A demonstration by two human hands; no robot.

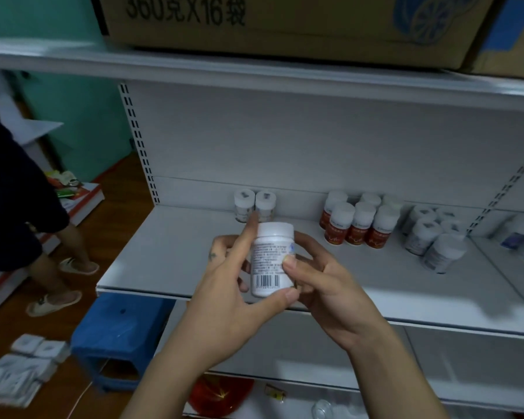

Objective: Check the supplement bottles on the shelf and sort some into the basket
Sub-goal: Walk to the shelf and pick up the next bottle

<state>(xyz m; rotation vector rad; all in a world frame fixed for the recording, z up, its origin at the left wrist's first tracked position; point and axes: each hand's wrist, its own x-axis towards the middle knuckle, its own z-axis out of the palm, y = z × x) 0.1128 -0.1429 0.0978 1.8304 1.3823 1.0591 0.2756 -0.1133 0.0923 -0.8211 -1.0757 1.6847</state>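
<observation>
Both hands hold one white supplement bottle [270,261] upright above the shelf's front edge, its text and barcode side facing me. My left hand [233,294] grips it from the left with the thumb under its base and the index finger raised along its side. My right hand [324,285] clasps it from the right, thumb on the label. On the white shelf [170,255] stand two white bottles [254,205] at the back, a group of red-labelled bottles [357,222] and several white bottles [436,237] further right. No basket is in sight.
A cardboard box [285,22] sits on the shelf above. A blue plastic stool [118,337] stands on the floor at the left, with white packets [22,370] beside it. Another person's legs in sandals [55,267] are at the far left. A red object [221,394] lies on a lower shelf.
</observation>
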